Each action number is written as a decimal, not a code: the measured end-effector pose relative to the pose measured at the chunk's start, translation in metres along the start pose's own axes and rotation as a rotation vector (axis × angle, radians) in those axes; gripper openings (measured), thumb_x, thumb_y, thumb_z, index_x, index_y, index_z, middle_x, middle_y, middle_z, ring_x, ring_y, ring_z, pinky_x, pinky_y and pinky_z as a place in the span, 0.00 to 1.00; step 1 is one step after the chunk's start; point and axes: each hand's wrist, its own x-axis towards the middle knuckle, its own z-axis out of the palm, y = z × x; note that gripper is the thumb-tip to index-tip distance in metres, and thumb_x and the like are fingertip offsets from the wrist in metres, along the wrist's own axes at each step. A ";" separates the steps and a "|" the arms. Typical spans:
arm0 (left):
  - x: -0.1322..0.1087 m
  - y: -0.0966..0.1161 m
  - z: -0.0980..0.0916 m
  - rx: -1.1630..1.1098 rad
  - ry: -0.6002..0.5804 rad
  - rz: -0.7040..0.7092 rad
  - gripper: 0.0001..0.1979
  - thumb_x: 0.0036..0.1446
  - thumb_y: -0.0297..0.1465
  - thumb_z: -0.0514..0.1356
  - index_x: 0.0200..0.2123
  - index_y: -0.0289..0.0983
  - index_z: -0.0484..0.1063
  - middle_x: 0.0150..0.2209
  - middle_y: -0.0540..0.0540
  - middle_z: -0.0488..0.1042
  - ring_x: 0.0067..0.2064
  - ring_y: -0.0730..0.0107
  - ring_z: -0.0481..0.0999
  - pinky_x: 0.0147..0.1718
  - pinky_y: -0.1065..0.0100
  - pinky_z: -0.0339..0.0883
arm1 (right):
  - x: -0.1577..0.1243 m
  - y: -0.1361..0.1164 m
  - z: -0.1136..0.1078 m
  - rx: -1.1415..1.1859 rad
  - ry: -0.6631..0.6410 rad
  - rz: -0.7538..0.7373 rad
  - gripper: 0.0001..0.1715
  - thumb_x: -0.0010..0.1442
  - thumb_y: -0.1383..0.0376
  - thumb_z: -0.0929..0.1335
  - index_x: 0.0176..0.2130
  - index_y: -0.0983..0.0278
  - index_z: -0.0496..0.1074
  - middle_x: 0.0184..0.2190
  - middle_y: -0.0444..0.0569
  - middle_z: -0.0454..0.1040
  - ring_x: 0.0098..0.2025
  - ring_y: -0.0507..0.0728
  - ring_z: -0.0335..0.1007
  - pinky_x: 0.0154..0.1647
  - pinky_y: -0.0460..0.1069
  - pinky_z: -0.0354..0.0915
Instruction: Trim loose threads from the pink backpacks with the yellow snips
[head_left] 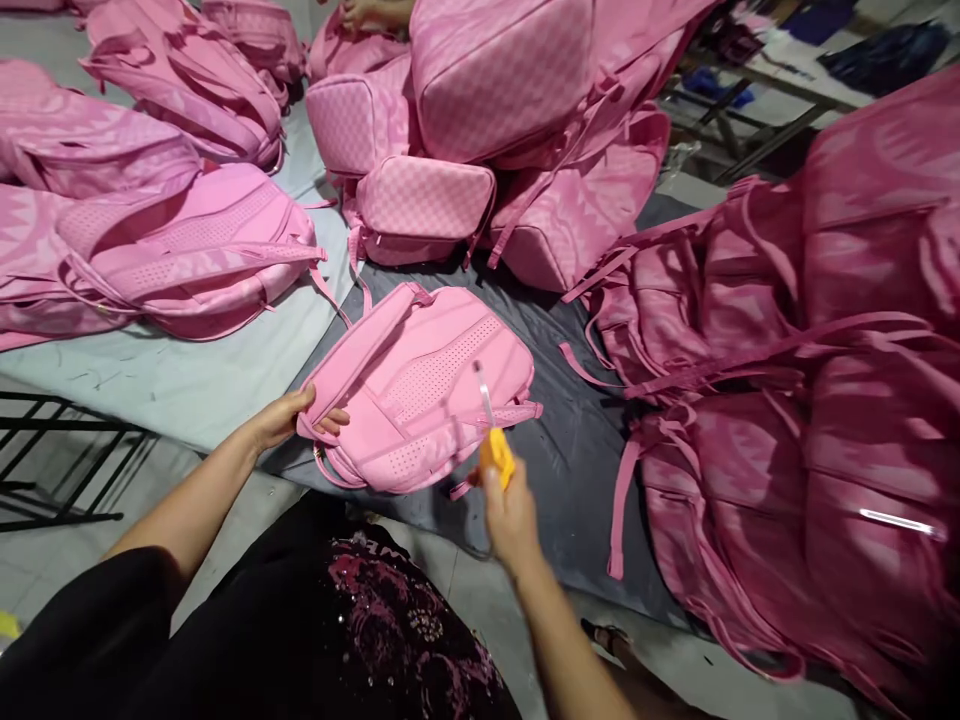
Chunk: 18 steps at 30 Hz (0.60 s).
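A pink backpack (465, 340) lies with its strapped back side up on the dark cloth of the table (570, 480). My left hand (304, 415) is closed round a shoulder strap (352, 355) at the bag's left end. In my right hand (510, 505), just off the bag's near right side, is a yellow-handled tool (496, 458). Its thin metal shaft points up over the bag and is blurred, so its kind is unclear.
Pink backpacks (247, 230) lie on a pale cloth at left. Checked pink bags (427, 200) are piled behind, with a person's hand (364, 12) beyond. More pink bags (757, 450) crowd the right. A black metal frame (60, 460) stands lower left.
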 end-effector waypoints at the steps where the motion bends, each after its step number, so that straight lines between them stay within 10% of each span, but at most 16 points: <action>1: -0.008 -0.005 -0.005 -0.008 0.013 -0.024 0.46 0.44 0.68 0.59 0.42 0.29 0.78 0.46 0.29 0.80 0.40 0.55 0.80 0.38 0.60 0.74 | 0.029 -0.009 -0.015 -0.094 0.001 0.028 0.34 0.66 0.41 0.57 0.55 0.63 0.63 0.35 0.53 0.79 0.37 0.64 0.77 0.41 0.55 0.68; 4: -0.004 -0.011 -0.010 0.099 0.255 0.041 0.39 0.43 0.65 0.63 0.38 0.33 0.79 0.40 0.38 0.81 0.40 0.58 0.79 0.35 0.66 0.73 | 0.109 -0.040 -0.027 -0.238 -0.052 0.067 0.34 0.68 0.45 0.55 0.55 0.67 0.66 0.30 0.53 0.78 0.34 0.62 0.76 0.39 0.53 0.67; 7: 0.027 -0.002 -0.018 0.089 0.506 0.115 0.33 0.50 0.61 0.61 0.32 0.33 0.76 0.32 0.41 0.80 0.34 0.65 0.78 0.33 0.69 0.71 | 0.139 -0.069 0.006 -0.299 -0.105 0.046 0.32 0.68 0.48 0.58 0.54 0.71 0.69 0.35 0.58 0.79 0.40 0.62 0.76 0.44 0.53 0.67; 11: 0.061 0.019 -0.047 -0.156 0.341 -0.268 0.32 0.64 0.54 0.50 0.28 0.31 0.74 0.25 0.38 0.77 0.26 0.67 0.76 0.29 0.69 0.72 | 0.110 -0.102 0.049 -0.176 -0.578 -0.061 0.33 0.62 0.43 0.66 0.51 0.65 0.74 0.39 0.55 0.80 0.38 0.60 0.75 0.41 0.52 0.70; 18: 0.074 0.018 -0.055 0.137 0.270 -0.289 0.28 0.70 0.46 0.45 0.49 0.29 0.72 0.28 0.39 0.77 0.26 0.66 0.75 0.27 0.68 0.70 | 0.086 -0.163 0.049 -0.104 -0.509 0.155 0.37 0.60 0.37 0.63 0.47 0.65 0.73 0.17 0.39 0.63 0.16 0.51 0.57 0.18 0.45 0.56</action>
